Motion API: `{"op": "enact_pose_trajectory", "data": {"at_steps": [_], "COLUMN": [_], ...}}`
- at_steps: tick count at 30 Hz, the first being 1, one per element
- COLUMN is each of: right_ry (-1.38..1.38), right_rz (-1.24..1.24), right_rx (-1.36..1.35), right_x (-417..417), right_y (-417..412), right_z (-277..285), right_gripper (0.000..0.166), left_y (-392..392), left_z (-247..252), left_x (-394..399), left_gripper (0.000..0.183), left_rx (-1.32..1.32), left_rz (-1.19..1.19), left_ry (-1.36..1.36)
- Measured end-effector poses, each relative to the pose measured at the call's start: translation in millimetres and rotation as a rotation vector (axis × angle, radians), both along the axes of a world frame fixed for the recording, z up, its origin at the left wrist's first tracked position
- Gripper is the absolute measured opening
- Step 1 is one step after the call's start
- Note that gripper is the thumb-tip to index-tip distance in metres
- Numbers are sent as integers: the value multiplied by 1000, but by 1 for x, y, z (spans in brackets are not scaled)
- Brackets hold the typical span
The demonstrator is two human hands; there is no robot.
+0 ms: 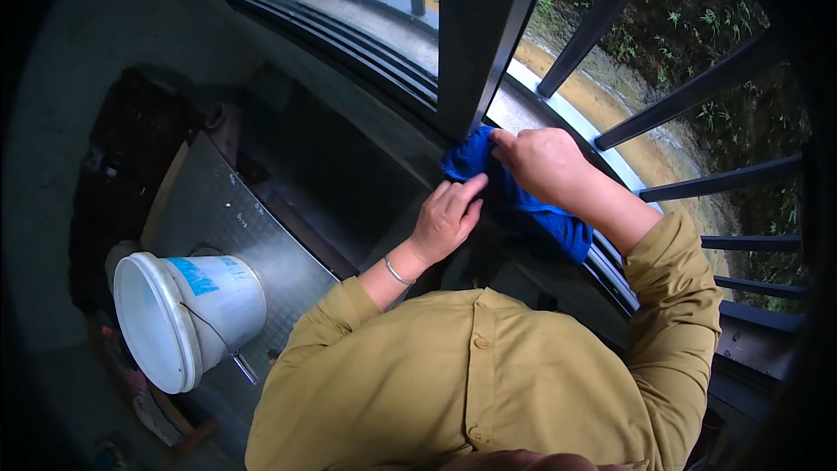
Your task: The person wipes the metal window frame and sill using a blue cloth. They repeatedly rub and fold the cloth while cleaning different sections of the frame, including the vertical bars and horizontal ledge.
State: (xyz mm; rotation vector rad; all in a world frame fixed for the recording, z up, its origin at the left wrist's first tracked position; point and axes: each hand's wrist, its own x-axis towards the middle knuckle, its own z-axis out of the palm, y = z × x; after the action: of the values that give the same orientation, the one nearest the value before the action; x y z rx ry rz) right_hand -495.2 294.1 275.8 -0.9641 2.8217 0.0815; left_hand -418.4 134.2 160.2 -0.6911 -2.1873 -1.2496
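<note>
My right hand (549, 160) pinches a blue cloth (556, 226) against the lower corner of the dark window sash frame (480, 46). The cloth is bunched at the sash's foot and drapes along the window track (609, 269). My left hand (451, 216), with a bangle at the wrist, is beside the cloth on its inner side. Its thumb and forefinger are apart with nothing seen between them, and its fingertips are at the cloth's edge; whether they touch it I cannot tell.
Dark metal bars (680, 91) stand outside the sill, before a planted slope. To the left, a white lidded bucket (222, 301) with a wire handle sits on a grey table top (294, 288). A glass pane (366, 19) stands left of the sash frame.
</note>
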Motion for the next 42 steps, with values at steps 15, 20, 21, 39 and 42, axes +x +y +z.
{"op": "enact_pose_trajectory", "data": {"at_steps": [15,20,21,39,42], "right_ry": [-215,-340,-348,-327,-348], "right_rz": [-93,-87,-101,49,17], "right_rx": [-202,-216,-270,-304,-511], "right_x": [-16,-7,1,-19,-12], "right_y": [-2,36,45,38,57], "right_z": [-10,-5,-5,-34,-32], "right_gripper": [20,21,20,14,16], "left_y": [8,31,38,27,31], "left_z": [18,26,23,16,19], "left_x": [-18,5,14,18,22], "left_gripper": [36,32,34,31,31], "left_rx": [-163,19,42,113,69], "left_rz": [163,-13,-26,114,113], "left_ry": [-162,-260,-279,-257,-173]}}
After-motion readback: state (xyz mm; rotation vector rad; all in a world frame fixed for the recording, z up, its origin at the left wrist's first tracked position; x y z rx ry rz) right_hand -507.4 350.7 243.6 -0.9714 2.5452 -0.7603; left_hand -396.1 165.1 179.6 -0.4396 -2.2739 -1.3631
